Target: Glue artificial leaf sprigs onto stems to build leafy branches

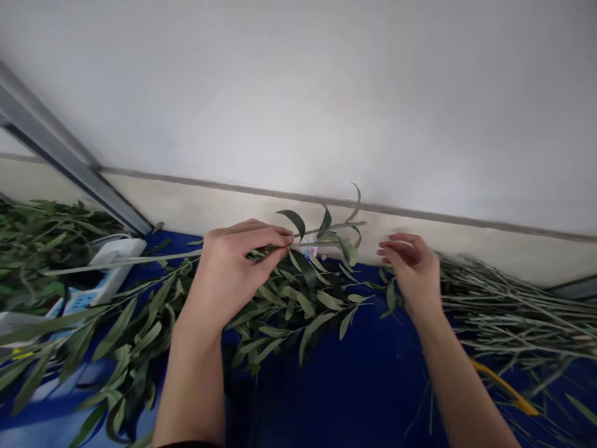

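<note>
Leftmost, beyond the stem end of the sprig [330, 238], a heap of leaves [56, 230] is cut off by the edge of the view, so its full extent cannot be told. Just under that same end of the sprig lies a white power strip [116, 264], its lower part hidden by long leafy branches [140, 333] and hard to make out. Next along, the left hand [236, 264] is clamped on the sprig, thumb and forefinger pinched together on it; the other fingers are mostly hidden behind, and the hand covers the middle of the stem, so whether the pale length on one side and the leafy tip on the other are one piece cannot be told. Below the leafy tip of the sprig, more cut branches [298, 305] lie on the blue table [336, 386], and a small printed label [311, 250] shows only in part behind the leaves. Right of the sprig, and apart from it, the right hand [413, 267] has its fingers loosely bent and slightly parted, with nothing visible in them. Farthest right of the sprig, a pile of thin bare stems [517, 314] runs out of view, and a yellow handle [510, 392] is partly covered by the forearm.
</note>
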Demonstrator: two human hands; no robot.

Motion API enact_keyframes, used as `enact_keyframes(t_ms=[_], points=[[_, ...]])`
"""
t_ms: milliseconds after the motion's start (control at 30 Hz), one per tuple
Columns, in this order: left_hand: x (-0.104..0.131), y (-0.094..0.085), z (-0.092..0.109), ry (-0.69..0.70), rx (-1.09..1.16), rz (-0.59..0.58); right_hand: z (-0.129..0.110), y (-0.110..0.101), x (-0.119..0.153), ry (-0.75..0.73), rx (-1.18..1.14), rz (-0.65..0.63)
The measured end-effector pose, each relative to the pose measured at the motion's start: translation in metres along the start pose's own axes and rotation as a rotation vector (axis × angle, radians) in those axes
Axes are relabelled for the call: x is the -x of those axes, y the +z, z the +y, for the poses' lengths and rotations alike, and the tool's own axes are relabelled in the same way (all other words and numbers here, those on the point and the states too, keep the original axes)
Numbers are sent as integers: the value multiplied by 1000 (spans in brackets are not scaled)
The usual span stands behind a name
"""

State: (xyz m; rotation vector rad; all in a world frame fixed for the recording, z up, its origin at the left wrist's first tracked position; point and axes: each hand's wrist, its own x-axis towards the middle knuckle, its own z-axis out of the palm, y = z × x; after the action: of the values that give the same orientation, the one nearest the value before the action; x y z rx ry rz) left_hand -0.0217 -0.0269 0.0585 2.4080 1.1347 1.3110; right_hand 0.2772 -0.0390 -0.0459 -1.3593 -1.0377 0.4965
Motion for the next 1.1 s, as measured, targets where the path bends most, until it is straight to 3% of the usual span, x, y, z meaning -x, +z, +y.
enact_keyframes(t_ms=[133,233,367,500,633,867,1000,1100], points=[[-5,21,13,79,15,-60,2,-60,-4,2,335,-168],[-8,42,19,161,5,-98,1,-80,-2,-7,550,-346],[-8,64,25,223,-40,-142,6,-75,-2,-63,702,-395],[-9,74,26,233,-55,-138,17,-64,-5,-77,722,-391],[-11,75,25,238,-62,-130,17,-65,-8,-83,691,-386],[-11,73,27,215,-59,-157,-11,-82,-12,-35,527,-299],[-12,73,31,225,-59,-152,-14,-86,-13,19,430,-295],[-13,71,32,236,-46,-120,-14,-88,-14,2,349,-202]])
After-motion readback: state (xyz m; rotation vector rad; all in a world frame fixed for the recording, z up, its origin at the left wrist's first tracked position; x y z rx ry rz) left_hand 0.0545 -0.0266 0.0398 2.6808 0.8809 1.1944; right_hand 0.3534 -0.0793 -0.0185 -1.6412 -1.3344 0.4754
